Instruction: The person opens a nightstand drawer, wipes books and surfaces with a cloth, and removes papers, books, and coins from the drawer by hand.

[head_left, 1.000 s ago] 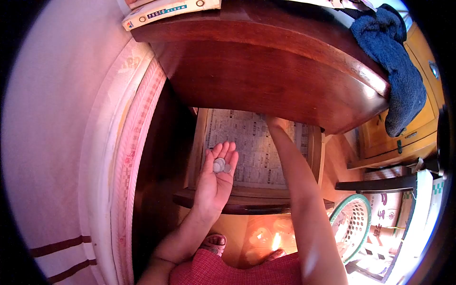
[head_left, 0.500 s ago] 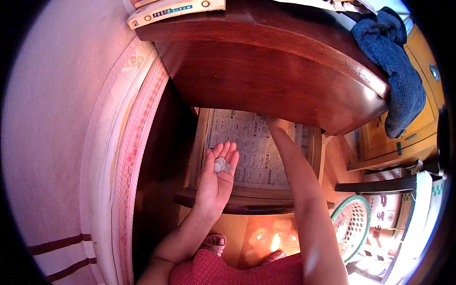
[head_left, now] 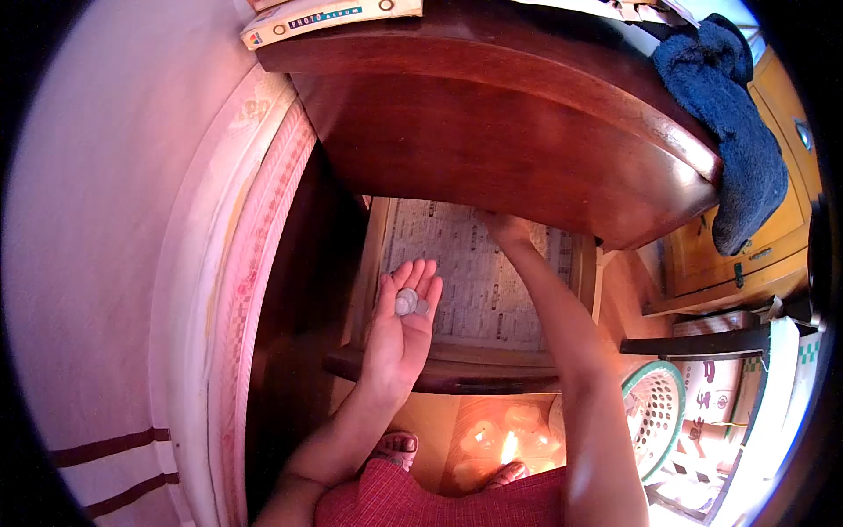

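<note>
Several silver coins rest in the cupped palm of my left hand, which is turned up above the front of a pulled-out wooden drawer. Printed newspaper lines the bottom of the drawer. My right hand reaches to the back of the drawer, beneath the overhanging dark wooden cabinet top. Its fingers are mostly hidden there, so I cannot make out whether they hold anything.
A photo album lies on the cabinet. A blue towel hangs over its right corner. A bed mattress borders the left side. At the right stand a green-rimmed basket and a yellow wooden cupboard.
My right hand has shifted slightly left at the back of the drawer, and more of it shows. The left hand and its coins have barely moved.
</note>
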`<state>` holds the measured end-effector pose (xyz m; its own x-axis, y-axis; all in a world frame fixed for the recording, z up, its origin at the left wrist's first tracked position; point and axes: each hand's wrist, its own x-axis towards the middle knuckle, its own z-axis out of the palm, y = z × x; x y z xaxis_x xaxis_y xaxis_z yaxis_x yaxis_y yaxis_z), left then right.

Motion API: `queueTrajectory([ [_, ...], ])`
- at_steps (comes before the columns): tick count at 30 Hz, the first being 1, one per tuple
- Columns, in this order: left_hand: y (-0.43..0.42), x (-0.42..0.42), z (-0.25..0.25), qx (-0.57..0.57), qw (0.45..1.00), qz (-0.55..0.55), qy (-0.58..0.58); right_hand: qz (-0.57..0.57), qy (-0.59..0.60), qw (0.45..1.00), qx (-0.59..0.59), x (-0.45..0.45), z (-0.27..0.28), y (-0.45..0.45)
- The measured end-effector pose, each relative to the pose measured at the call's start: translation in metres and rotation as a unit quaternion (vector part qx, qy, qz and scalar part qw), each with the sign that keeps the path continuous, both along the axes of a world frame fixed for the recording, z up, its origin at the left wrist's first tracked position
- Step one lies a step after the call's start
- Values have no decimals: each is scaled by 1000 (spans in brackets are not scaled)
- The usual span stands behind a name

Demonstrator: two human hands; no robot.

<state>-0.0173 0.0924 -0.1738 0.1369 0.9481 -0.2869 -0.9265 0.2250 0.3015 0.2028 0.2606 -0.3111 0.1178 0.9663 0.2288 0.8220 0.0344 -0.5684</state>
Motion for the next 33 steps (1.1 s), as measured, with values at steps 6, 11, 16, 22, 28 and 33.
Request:
queueTrajectory([
  [6, 2, 3, -2, -23, 999, 20, 29, 111, 498, 823, -248, -61, 157, -99],
  [11, 2, 1, -12, -14, 1000, -8, 22, 290, 416, 846, -169, -86, 167, -152],
  [16, 1, 1, 1, -36, 999, 30, -21, 103, 368, 916, -123, -45, 140, -123],
  [22, 0, 0, -3, -29, 998, 25, -52, 21, 37, 997, -61, 18, 56, -64],
  [28, 1, 1, 2, -39, 998, 28, -34, 0, -2, 994, -110, 7, 44, -56],
  [33, 1, 1, 0, -23, 999, 19, -42, -14, -28, 999, -31, 12, 32, -39],
])
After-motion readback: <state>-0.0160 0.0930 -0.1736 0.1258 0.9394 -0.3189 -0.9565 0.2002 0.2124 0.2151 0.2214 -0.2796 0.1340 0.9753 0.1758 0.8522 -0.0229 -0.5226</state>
